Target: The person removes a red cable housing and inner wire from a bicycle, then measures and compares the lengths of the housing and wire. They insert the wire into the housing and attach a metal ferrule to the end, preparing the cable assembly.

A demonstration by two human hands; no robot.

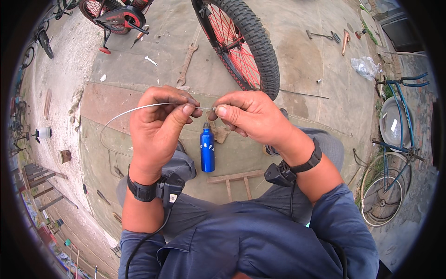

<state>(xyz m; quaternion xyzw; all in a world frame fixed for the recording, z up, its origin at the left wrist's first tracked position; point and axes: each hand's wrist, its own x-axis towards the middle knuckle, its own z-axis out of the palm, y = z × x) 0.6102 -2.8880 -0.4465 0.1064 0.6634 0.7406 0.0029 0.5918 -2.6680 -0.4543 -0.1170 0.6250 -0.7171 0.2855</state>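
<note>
A thin silvery cable (121,114) curves out to the left and down toward the ground. My left hand (160,125) pinches it between thumb and fingers. A short straight stretch of it runs across to my right hand (253,116), whose thumb and forefinger close on its end; a small metallic tip shows there. Both hands are held up in front of me, close together but apart. Below them stands a blue metal bottle (207,153) with a loop on its cap. A brownish stone-like lump (222,135) lies beside it, partly hidden.
A bicycle wheel (255,42) with a knobby tyre and red spokes stands ahead. A large wrench (186,65) and a small wrench (150,61) lie on the ground mat. At the right are a blue bicycle frame (403,111) and a grey basin (389,122). A wooden frame (236,177) lies near my legs.
</note>
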